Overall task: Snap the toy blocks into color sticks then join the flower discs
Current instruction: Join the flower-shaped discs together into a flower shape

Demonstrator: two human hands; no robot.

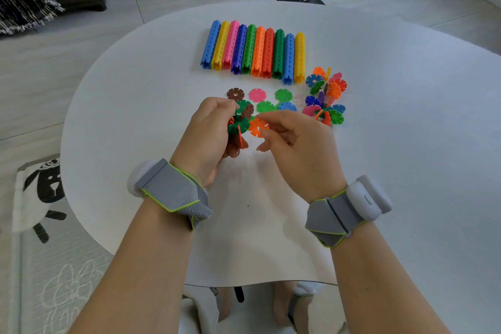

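Both hands are raised over the middle of the white surface (406, 160). The left hand (208, 130) has its fingers curled round a small joined cluster (239, 122) of green, brown and red flower discs. The right hand (298, 144) pinches a single orange disc (257, 127) between thumb and forefinger, its edge touching the cluster, the other fingers loosely bent. Toward the far edge, ten colour sticks (254, 51) lie side by side in a row. Between them and the hands sit loose discs, among them a brown disc (235, 94), a pink disc (257, 95) and a green disc (283, 95). Just right of these lies a larger joined bunch of discs (326, 95). Grey straps (173, 192) wrap both wrists.
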